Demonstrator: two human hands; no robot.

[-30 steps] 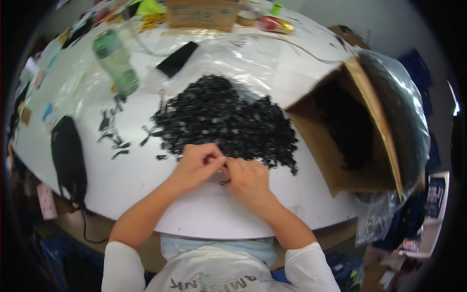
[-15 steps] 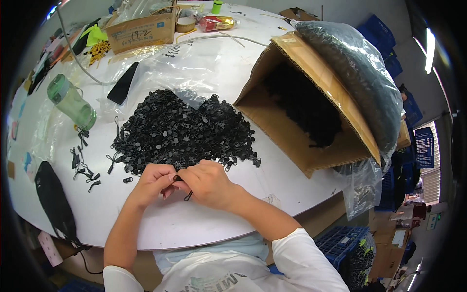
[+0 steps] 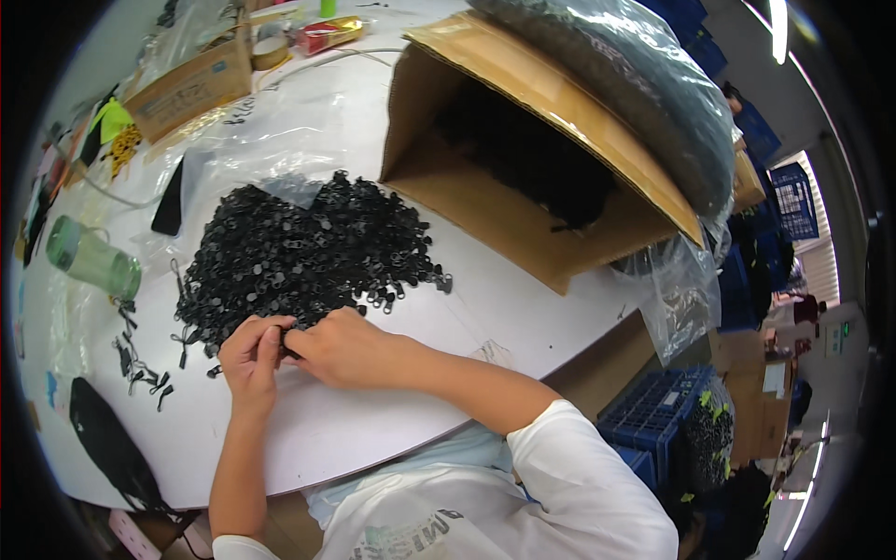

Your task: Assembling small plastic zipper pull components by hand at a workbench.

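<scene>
My left hand point(image 3: 248, 358) and my right hand point(image 3: 343, 351) meet at the near edge of a large heap of black zipper sliders point(image 3: 303, 257). Fingers of both are pinched together around a small black zipper pull point(image 3: 286, 330), mostly covered by the fingertips. Left of the heap lie several loose black cord zipper pulls point(image 3: 140, 375) on the white table point(image 3: 345, 439). A cardboard box point(image 3: 509, 219) lies on its side right of the heap, its opening toward me and a dark mass inside.
A green bottle point(image 3: 95, 261) lies at the left, near a black phone point(image 3: 169, 203). A black pouch point(image 3: 107, 443) rests at the table's left edge. A filled plastic bag point(image 3: 635, 79) leans over the box. Blue crates point(image 3: 649, 411) stand beyond the table's right edge.
The whole view has turned, shifting the table's things leftward. Both hands still pinch together; the cord loop seen hanging under the right fingers no longer shows.
</scene>
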